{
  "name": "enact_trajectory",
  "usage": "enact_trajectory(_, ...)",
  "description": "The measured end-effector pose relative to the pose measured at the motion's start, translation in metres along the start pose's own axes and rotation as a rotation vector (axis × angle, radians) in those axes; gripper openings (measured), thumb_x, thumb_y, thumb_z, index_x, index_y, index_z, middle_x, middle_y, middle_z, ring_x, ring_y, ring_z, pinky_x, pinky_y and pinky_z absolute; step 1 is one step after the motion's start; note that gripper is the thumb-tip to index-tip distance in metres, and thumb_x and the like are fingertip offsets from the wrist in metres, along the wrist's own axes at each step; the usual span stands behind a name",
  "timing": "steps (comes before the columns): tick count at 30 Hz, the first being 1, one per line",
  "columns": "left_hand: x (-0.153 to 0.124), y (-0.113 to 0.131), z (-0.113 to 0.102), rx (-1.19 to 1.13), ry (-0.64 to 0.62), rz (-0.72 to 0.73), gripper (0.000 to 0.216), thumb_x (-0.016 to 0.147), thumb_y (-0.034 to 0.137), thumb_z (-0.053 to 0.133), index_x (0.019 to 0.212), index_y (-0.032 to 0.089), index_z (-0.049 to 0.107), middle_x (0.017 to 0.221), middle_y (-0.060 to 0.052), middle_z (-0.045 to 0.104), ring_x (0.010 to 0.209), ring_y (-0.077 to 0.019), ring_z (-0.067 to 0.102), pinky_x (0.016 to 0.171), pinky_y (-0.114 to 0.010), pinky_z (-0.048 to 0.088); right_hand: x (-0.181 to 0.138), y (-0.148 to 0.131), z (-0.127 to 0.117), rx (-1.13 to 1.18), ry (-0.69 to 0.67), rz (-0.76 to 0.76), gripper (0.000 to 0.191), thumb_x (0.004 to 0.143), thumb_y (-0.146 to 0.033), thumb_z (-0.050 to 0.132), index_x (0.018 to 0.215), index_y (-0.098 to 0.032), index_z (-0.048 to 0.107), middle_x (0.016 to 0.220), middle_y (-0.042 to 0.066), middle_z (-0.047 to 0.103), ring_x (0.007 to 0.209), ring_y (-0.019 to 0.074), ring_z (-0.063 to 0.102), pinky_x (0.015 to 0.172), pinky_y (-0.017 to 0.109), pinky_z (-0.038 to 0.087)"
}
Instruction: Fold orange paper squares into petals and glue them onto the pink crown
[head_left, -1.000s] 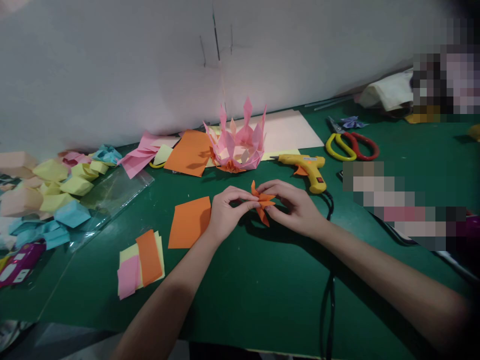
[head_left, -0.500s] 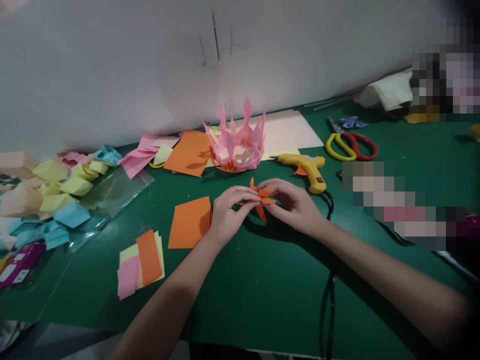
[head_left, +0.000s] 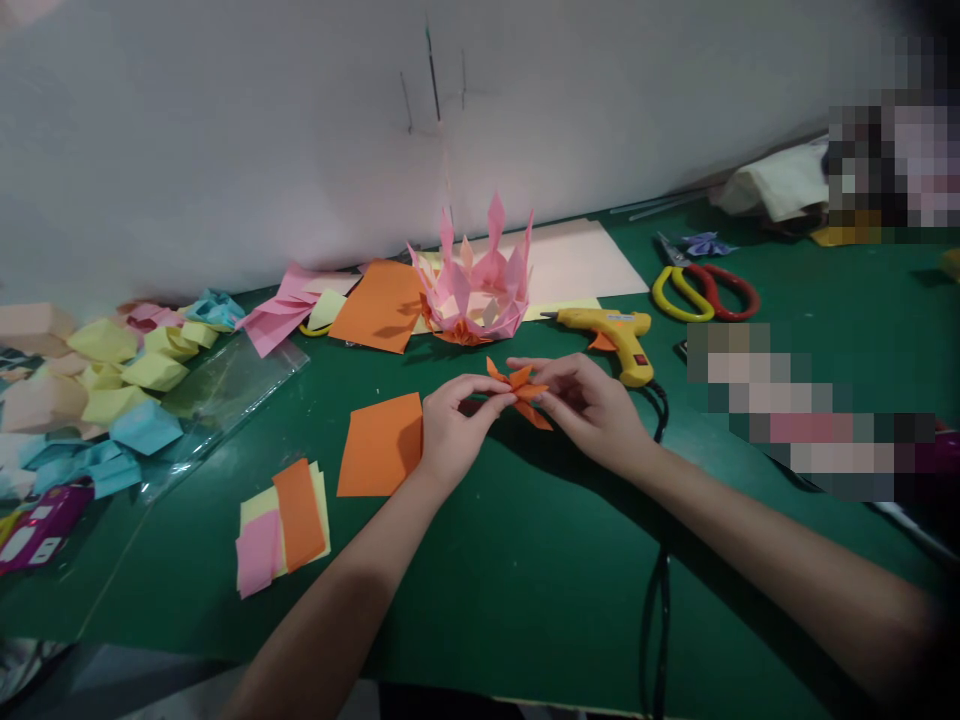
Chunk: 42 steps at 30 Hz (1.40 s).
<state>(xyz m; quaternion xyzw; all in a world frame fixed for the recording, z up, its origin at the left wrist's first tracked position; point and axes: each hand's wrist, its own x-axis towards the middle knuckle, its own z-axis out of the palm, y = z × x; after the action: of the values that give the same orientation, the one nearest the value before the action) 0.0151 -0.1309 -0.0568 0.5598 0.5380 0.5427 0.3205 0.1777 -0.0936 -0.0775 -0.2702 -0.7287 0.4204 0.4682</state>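
Observation:
Between my two hands, above the green table [head_left: 510,600], is an orange folded paper flower [head_left: 520,384] with pointed petals. My left hand [head_left: 463,420] pinches it from the left with thumb and fingertips. From the right, my right hand [head_left: 589,405] has its fingers curled against the petals, thumb below. A sheet of orange paper [head_left: 382,445] lies just left of my left hand. Behind the flower stands a pink folded paper crown [head_left: 491,285] with tall points. A yellow glue gun [head_left: 619,335] rests beyond my right hand.
Scissors [head_left: 705,292] with yellow and red handles lie at the back right. Small paper pieces [head_left: 281,530] are stacked at the front left. Folded paper shapes [head_left: 105,390] crowd the left side near a clear plastic bag [head_left: 232,410]. The glue gun's black cord [head_left: 661,600] hangs over the front edge.
The orange paper flower has turned and tilted between my fingers, its petals now pointing differently. Both hands have shifted slightly with it; the things on the table stay put.

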Motion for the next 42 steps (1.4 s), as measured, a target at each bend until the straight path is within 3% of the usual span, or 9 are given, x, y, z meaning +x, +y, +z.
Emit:
enact_trajectory(2, 0.0001, -0.0015, 0.0007, -0.048, 0.008, -0.061, 0.011, 0.07, 0.024, 0.072, 0.079, 0.018, 0.071, 0.079, -0.003, 0.07, 0.071, -0.0144, 0.066, 0.06, -0.024, 0.056, -0.0001, 0.0002, -0.0011, -0.022, 0.003, -0.002, 0.008, 0.088, -0.029, 0.055, 0.091, -0.024, 0.051, 0.11, 0.009, 0.066, 0.109, 0.0215, 0.061, 0.076, 0.033, 0.054)
enact_trajectory(6, 0.0019, -0.0052, 0.0012, -0.133, -0.037, -0.091, 0.028, 0.071, 0.022, 0.071, 0.099, 0.021, 0.071, 0.085, -0.002, 0.069, 0.069, -0.0114, 0.065, 0.06, -0.022, 0.058, -0.0008, 0.0016, -0.0029, -0.131, 0.023, 0.024, 0.009, 0.087, -0.031, 0.056, 0.09, -0.023, 0.054, 0.101, 0.006, 0.068, 0.075, 0.0151, 0.065, 0.06, 0.027, 0.05)
enact_trajectory(10, 0.003, -0.0055, 0.0006, -0.133, -0.074, -0.053, 0.022, 0.072, 0.021, 0.069, 0.093, 0.02, 0.073, 0.087, -0.003, 0.068, 0.074, -0.0118, 0.064, 0.062, -0.022, 0.059, -0.0008, 0.0008, -0.0025, -0.143, 0.014, 0.044, 0.011, 0.088, -0.033, 0.055, 0.089, -0.022, 0.054, 0.09, 0.004, 0.067, 0.065, 0.0123, 0.06, 0.055, 0.025, 0.046)
enact_trajectory(14, 0.002, -0.0031, 0.0012, -0.122, -0.04, -0.1, 0.023, 0.071, 0.021, 0.071, 0.093, 0.018, 0.073, 0.08, -0.003, 0.069, 0.068, -0.0115, 0.064, 0.062, -0.023, 0.059, -0.0006, -0.0018, -0.0011, -0.087, -0.008, 0.089, 0.012, 0.089, -0.034, 0.053, 0.089, -0.022, 0.051, 0.075, 0.001, 0.061, 0.06, 0.0119, 0.056, 0.053, 0.024, 0.045)
enact_trajectory(18, -0.0003, -0.0034, 0.0026, -0.052, -0.012, -0.063, 0.02, 0.072, 0.023, 0.071, 0.091, 0.019, 0.073, 0.085, -0.005, 0.072, 0.067, -0.0126, 0.066, 0.064, -0.026, 0.059, 0.0007, -0.0047, 0.0002, -0.07, -0.006, 0.122, 0.013, 0.089, -0.034, 0.052, 0.087, -0.022, 0.049, 0.07, -0.001, 0.056, 0.054, 0.0104, 0.051, 0.049, 0.023, 0.042)
enact_trajectory(30, -0.0018, -0.0067, 0.0015, 0.17, -0.007, 0.218, 0.014, 0.076, 0.019, 0.066, 0.088, 0.021, 0.074, 0.084, -0.005, 0.072, 0.073, -0.0149, 0.066, 0.064, -0.028, 0.056, 0.0038, -0.0043, 0.0009, 0.034, 0.004, 0.23, 0.017, 0.086, -0.037, 0.057, 0.086, -0.02, 0.053, 0.071, 0.0, 0.06, 0.057, 0.01, 0.052, 0.05, 0.022, 0.043)
enact_trajectory(42, -0.0037, -0.004, -0.0002, 0.267, -0.077, 0.247, 0.017, 0.084, 0.023, 0.06, 0.096, 0.023, 0.073, 0.087, -0.005, 0.07, 0.08, -0.0154, 0.065, 0.073, -0.029, 0.053, 0.0054, -0.0032, 0.0026, 0.055, 0.031, 0.229, 0.022, 0.082, -0.041, 0.061, 0.085, -0.021, 0.054, 0.079, 0.002, 0.065, 0.068, 0.0141, 0.062, 0.057, 0.025, 0.051)
